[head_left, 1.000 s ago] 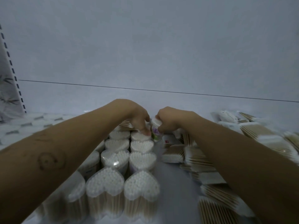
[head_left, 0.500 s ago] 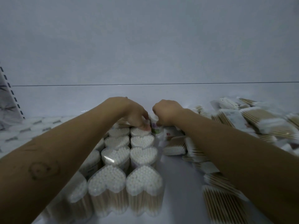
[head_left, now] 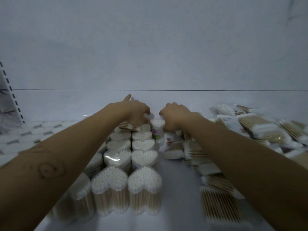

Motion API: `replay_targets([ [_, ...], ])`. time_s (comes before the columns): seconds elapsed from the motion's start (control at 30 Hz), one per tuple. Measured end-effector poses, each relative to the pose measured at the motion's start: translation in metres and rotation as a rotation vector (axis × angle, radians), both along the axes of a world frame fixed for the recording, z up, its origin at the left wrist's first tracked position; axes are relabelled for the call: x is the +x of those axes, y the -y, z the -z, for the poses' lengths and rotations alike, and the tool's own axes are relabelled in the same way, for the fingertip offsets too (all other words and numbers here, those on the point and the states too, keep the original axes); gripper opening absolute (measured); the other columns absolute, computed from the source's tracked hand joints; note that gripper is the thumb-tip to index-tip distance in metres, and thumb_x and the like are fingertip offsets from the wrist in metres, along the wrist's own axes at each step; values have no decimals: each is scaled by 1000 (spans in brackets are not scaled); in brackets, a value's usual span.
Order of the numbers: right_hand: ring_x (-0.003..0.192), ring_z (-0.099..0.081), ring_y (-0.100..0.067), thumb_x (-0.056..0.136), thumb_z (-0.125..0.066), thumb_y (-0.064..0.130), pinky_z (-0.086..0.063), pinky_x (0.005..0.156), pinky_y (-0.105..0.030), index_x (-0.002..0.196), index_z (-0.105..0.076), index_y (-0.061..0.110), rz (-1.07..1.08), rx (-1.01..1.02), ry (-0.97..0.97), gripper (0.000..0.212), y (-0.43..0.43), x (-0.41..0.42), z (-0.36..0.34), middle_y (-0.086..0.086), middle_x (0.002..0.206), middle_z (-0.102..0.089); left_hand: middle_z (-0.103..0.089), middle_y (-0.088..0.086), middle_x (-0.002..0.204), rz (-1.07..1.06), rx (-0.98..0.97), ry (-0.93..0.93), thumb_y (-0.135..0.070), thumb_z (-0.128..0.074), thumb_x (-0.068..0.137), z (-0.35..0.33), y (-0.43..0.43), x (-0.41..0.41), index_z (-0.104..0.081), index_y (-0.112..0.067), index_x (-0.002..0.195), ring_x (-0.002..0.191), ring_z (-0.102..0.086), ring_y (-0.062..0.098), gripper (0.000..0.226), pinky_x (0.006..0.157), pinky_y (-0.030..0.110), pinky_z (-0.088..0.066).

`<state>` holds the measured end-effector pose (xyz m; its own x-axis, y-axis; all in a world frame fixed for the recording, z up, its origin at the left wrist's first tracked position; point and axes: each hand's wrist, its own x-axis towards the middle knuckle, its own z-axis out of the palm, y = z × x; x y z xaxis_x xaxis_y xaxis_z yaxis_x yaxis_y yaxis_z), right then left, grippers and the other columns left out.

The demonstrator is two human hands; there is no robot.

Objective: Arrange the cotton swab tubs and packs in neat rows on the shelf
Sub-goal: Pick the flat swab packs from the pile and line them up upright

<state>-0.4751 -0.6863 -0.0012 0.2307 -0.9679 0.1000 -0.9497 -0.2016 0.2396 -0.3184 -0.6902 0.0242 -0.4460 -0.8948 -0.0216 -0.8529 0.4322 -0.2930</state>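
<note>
Deep over the shelf (head_left: 176, 189), past the heart-tub rows (head_left: 131, 157), my right hand (head_left: 175, 116) curls round the labelled tub (head_left: 156, 130), upright just beside their far end. My left hand (head_left: 135, 112) is at its top, one finger raised; whether it grips, I cannot tell.

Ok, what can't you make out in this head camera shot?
All in the head view:
- right hand hides its own fingers, so its hold on the labelled tub is unclear
- tub's label print: too small
- left forearm covers the leftmost tubs
- lower-right packs: blurred
</note>
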Motion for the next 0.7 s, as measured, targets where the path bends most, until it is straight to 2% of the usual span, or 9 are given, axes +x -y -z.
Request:
replay_targets([
  [0.13, 126, -45, -27, 88, -66, 37, -40, 97, -37, 147, -38, 27, -53, 77, 55, 66, -7, -4, -1, -7, 140, -46, -40, 5, 152, -20, 29, 13, -36, -38, 101, 4, 0, -7, -35, -24, 149, 147, -19, 30, 50, 120, 48, 7],
  [0.2, 124, -48, -26, 88, -65, 40, -43, 95, -38, 143, -44, 24, -50, 94, 86, 61, -5, -1, 3, -6, 138, -50, -43, 6, 149, -44, 74, 65, -31, -41, 99, 8, 5, -10, -40, -24, 147, 145, -22, 32, 49, 120, 47, 2],
  [0.33, 105, -59, -27, 85, -67, 38, -51, 82, -35, 124, -61, 17, -47, 15, 126, 45, 8, 11, 7, -7, 119, -62, -54, 1, 137, -90, 117, 125, -26, -44, 90, 13, 20, -11, -52, -28, 135, 131, -39, 30, 46, 117, 49, -14],
  [0.43, 100, -61, -27, 86, -66, 31, -50, 77, -33, 123, -63, 19, -80, -8, 118, 39, 13, 18, 6, -7, 114, -63, -57, 1, 129, -61, 89, 181, -14, -41, 92, 4, 19, -17, -54, -23, 132, 126, -45, 25, 44, 117, 45, -12],
  [0.57, 96, -62, -26, 87, -64, 26, -51, 74, -35, 121, -61, 24, -106, -86, 86, 35, 19, 17, 14, -5, 108, -62, -58, 1, 130, -61, 82, 199, -14, -39, 91, 7, 22, -18, -52, -23, 136, 124, -46, 23, 48, 115, 42, -16],
  [0.7, 95, -61, -27, 86, -65, 27, -49, 73, -34, 112, -65, 20, -88, -89, 107, 27, 25, 14, 15, -4, 105, -62, -52, 0, 139, -37, 70, 220, -13, -37, 94, 7, 18, -22, -45, -26, 143, 129, -43, 24, 51, 116, 42, -15],
])
